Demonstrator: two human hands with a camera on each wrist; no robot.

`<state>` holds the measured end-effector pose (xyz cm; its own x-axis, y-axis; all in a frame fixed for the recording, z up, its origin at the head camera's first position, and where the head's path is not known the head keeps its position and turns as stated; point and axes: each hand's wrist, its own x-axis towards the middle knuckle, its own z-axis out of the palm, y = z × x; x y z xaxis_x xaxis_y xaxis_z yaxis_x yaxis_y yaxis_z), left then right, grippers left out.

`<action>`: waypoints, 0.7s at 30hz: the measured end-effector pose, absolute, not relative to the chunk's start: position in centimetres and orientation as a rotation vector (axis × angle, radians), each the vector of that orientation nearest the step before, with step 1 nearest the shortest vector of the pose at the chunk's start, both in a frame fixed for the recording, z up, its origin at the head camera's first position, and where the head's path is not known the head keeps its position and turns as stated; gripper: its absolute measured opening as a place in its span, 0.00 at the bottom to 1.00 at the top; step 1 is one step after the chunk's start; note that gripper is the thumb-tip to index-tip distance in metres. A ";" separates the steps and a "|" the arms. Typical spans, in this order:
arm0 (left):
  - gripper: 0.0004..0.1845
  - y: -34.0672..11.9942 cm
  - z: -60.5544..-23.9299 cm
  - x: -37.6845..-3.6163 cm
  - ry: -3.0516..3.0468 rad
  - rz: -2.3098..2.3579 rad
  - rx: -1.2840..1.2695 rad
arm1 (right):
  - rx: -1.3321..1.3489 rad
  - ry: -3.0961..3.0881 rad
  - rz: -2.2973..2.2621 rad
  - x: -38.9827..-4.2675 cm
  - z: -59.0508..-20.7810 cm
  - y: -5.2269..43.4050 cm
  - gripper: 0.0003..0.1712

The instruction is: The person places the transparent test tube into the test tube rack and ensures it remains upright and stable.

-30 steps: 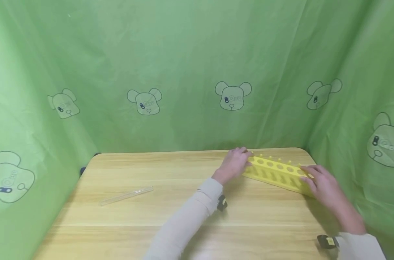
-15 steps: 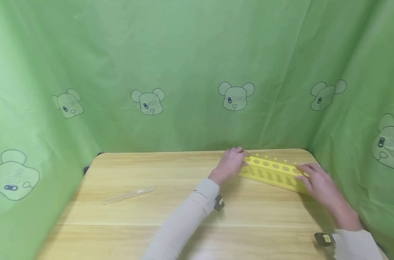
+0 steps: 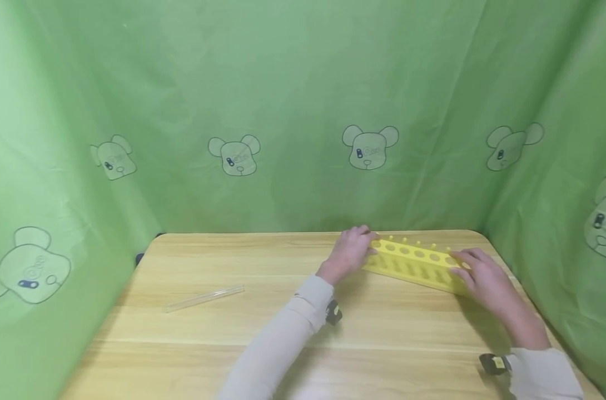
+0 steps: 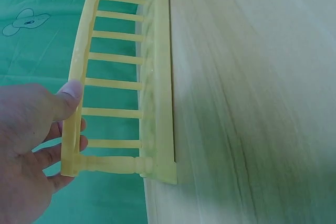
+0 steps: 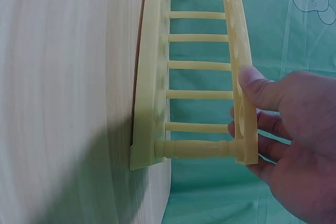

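Note:
A long yellow test tube rack (image 3: pixel 408 264) stands upright toward the back right of the table, angled with its right end nearer. Round holes run along its top, and a row of pegs rises behind them. My left hand (image 3: pixel 350 253) grips the top plate at the left end; in the left wrist view the thumb (image 4: pixel 71 95) lies on the near side with fingers curled behind. At the opposite end my right hand (image 3: pixel 485 278) pinches the same plate, its thumb (image 5: pixel 257 85) in front. A clear glass tube (image 3: pixel 204 298) lies on the table to the left, apart from both hands.
The wooden table (image 3: pixel 233 339) has a back edge close to a green curtain (image 3: pixel 293 111) printed with bear heads. More curtain hangs on the left and right sides.
Both hands keep their grip on the test tube rack. The whole scene slides slightly in the head view, and the rack shifts a little leftward relative to the table. The glass tube stays put.

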<state>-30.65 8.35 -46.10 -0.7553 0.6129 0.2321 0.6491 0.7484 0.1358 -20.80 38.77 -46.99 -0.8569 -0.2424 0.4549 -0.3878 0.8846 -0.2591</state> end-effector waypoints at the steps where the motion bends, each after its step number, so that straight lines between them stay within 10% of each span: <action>1: 0.24 8.2 -46.1 -30.7 -2.770 -0.313 -1.010 | 0.464 -2.637 0.485 -20.9 -47.0 38.7 0.25; 21: 0.23 5.3 -46.6 -30.8 -2.746 -0.394 -0.942 | 0.542 -2.640 0.503 -22.5 -46.4 36.1 0.25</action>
<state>-30.83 5.25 -46.56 -0.7729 0.5680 0.2828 0.6246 0.7596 0.1816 -22.52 36.08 -46.42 -0.8458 -0.2942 0.4450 -0.4373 0.8601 -0.2626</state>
